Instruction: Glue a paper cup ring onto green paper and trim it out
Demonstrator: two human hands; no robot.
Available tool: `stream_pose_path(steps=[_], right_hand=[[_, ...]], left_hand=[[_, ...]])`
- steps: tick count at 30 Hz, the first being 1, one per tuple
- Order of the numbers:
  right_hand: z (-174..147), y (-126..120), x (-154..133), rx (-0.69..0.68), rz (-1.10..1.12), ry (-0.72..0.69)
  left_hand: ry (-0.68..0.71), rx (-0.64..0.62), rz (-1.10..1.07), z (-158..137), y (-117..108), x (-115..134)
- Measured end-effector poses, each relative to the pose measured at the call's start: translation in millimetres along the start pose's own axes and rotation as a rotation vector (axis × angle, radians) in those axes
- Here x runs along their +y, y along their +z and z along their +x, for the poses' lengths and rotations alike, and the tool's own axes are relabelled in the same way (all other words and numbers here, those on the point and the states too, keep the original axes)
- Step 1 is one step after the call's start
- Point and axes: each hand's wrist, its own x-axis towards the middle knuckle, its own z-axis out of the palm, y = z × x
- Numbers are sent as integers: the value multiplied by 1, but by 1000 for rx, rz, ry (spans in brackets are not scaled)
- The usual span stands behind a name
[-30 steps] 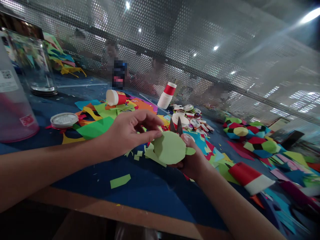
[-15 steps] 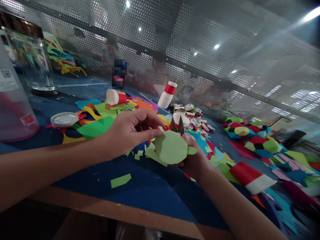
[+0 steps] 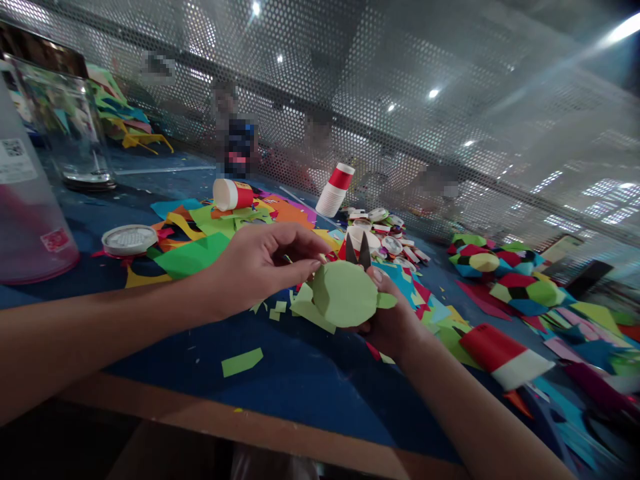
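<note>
A light-green round paper cutout point(image 3: 347, 295) is held upright over the table, with a small tab sticking out at its right side. My left hand point(image 3: 273, 263) pinches it at the upper-left edge, thumb and fingertips together. At its right edge my right hand point(image 3: 397, 313) is closed, partly hidden behind the paper. The dark blades of a pair of scissors point(image 3: 358, 250) rise slightly apart above that hand; their handles are hidden. Small green paper scraps point(image 3: 278, 309) and a larger green strip point(image 3: 242, 362) lie below on the blue table point(image 3: 300, 393).
A clear glass jar point(image 3: 75, 133) and a frosted bottle point(image 3: 33, 193) stand at left. Beyond my hands are a tipped paper cup point(image 3: 233, 195), a stack of paper cups point(image 3: 336, 190) and piled lids point(image 3: 393, 243). Colourful paper models point(image 3: 523, 290) and a red-white cup point(image 3: 503, 357) lie right.
The paper cutout and the scissors have shifted very slightly right, and the cutout has turned a little. Both hands keep their grip; the table items stay put.
</note>
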Motion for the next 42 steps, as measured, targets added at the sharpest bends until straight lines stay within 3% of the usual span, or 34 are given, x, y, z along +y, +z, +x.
stream_pose_path(steps=[7, 15, 17, 20, 22, 31, 36, 42], right_hand=[[-2, -5, 0, 2, -20, -34], [-3, -24, -10, -114, -578, 55], [0, -19, -5, -19, -533, -37], [3, -6, 2, 188, -276, -220], [3, 5, 5, 259, -145, -252], [-1, 28, 6, 325, -14, -282], [-2, 26, 9, 398, -52, -357], [-1, 24, 11, 415, -144, -417]], left_hand=[[23, 34, 20, 0, -1, 4], [48, 107, -55, 11, -13, 3], [26, 92, -47, 12, -13, 1], [-3, 67, -8, 11, -11, 1], [-6, 47, 2, 9, -7, 0], [9, -57, -92, 0, 5, -4], [-106, -31, 16, 1, 4, -1], [-209, -112, 66, 2, 3, -5]])
